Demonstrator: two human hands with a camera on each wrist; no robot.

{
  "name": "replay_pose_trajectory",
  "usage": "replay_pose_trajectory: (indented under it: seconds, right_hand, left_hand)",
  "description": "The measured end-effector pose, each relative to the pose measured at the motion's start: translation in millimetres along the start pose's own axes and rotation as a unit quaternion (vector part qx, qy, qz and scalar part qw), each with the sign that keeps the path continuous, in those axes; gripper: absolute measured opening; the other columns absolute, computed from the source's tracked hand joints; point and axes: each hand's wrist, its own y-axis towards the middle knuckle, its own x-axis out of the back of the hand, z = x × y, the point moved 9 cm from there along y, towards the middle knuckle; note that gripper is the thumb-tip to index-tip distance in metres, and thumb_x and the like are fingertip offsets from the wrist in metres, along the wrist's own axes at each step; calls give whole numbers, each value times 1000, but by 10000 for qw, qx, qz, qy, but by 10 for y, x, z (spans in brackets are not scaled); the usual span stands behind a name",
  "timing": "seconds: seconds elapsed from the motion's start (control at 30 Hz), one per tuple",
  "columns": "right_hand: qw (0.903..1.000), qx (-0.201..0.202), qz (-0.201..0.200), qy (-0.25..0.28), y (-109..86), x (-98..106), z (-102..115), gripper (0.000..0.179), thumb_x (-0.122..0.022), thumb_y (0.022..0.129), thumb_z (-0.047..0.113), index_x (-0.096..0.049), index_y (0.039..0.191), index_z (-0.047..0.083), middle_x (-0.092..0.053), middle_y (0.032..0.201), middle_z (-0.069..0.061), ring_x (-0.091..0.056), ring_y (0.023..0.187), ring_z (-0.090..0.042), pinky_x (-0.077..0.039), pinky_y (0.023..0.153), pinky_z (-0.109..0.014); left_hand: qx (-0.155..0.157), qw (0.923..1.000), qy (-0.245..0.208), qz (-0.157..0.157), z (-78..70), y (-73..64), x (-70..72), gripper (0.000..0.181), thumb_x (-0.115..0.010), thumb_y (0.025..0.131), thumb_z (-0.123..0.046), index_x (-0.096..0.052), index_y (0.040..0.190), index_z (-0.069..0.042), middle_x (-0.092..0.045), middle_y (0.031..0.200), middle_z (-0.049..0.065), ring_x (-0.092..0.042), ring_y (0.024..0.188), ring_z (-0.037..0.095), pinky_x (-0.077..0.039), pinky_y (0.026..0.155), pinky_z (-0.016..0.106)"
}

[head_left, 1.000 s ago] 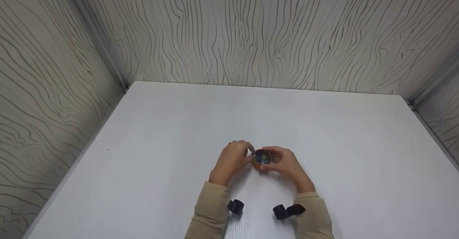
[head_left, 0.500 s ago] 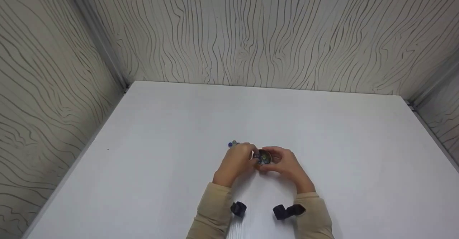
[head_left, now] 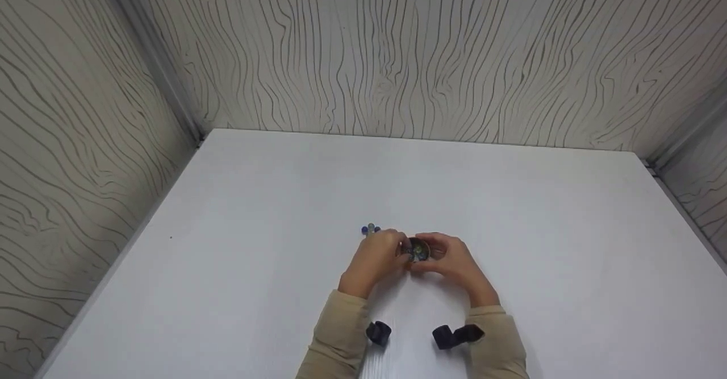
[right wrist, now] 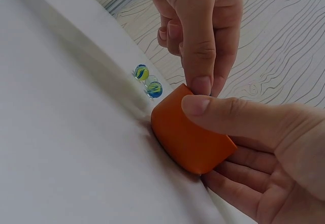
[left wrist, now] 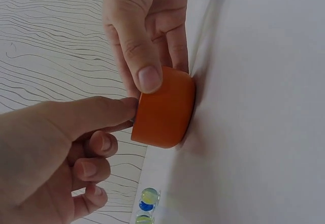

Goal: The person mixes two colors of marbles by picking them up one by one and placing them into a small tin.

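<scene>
The orange cup [right wrist: 188, 130] stood upright with its base on the table [head_left: 255, 225], in the lower half of the head view, slightly right of centre. Blue-green contents showed inside the opening; individual pieces were too small to tell apart.

The right hand [head_left: 457, 258] held the cup from its right side in the head view. Its grip was closed around the wall, with the thumb flat on the outer face and the fingers on the opposite side.

The left hand [head_left: 374, 258] was at the left edge of the cup. Its thumb and forefinger met at the rim in a narrow grip; whether they pinched a marble could not be told.

A cluster of glass marbles [right wrist: 148, 81], clear with blue and yellow swirls, lay on the table, left of centre in the right wrist view.

Beige sleeves [head_left: 335, 328] entered from the bottom of the head view, each beside a black fitting [head_left: 379, 333]. A wood-grain-patterned wall [head_left: 397, 55] filled the upper part.
</scene>
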Motion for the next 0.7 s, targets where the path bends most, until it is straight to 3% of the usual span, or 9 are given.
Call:
replay_pose_trajectory:
  seconds: [0.37,0.7]
  right_hand:
    - [9999,147,48,60,13,-5,17,63,-83,72,14,-57,126,-7,-59,129,-28,-57,122,-42,-47,102,-43]
    - [9995,253,74,153,9,-6,37,63,-83,72,13,-57,125,-9,-59,128,-30,-58,121,-42,-48,101,-42]
  left_hand:
    - [4,10000,38,63,1,12,7,14,-71,86,-17,-74,98,-11,-68,83,1,-52,69,8,-44,63,19]
    - [97,9999,-75,103,42,14,41,17,-69,88,-18,-73,102,-10,-68,84,3,-50,69,7,-43,63,18]
